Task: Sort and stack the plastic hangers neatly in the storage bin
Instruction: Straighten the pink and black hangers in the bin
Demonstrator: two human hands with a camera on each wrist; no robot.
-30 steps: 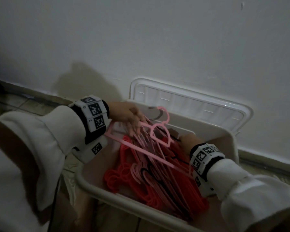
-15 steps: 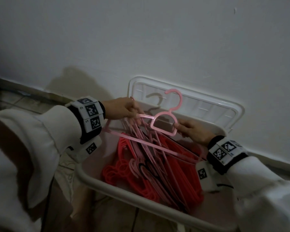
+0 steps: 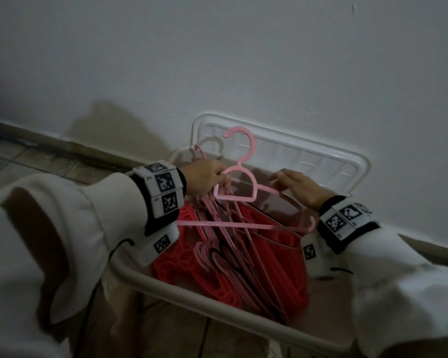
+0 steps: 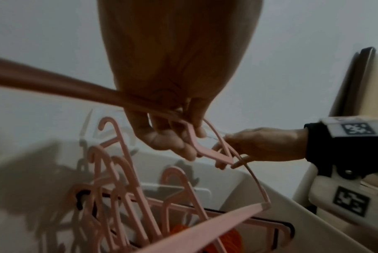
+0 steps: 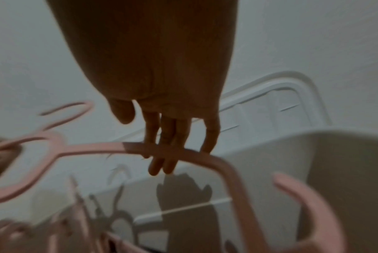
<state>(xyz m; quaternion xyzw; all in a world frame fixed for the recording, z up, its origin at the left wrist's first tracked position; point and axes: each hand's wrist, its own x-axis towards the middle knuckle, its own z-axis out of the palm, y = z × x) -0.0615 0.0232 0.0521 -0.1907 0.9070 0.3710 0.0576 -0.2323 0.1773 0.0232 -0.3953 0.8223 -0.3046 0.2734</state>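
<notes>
- Lower left of the head view is mostly white sleeve (image 3: 70,228), dim and cut off by the frame edge.
- left hand (image 3: 204,178) sits at centre, fingers curled round the pink hanger (image 3: 239,177) near its neck; a few more pink ones seem bunched in the same grip, hard to count.
- The hanger is held up over the bin (image 3: 192,295), hook up against the lid (image 3: 321,161).
- Pile of red hangers (image 3: 282,288) down in the bin, half buried under pink ones.
- right hand (image 3: 299,188), right of centre, has fingers hooked over the hanger's shoulder; thumb contact unclear, wrist view's blurry.
</notes>
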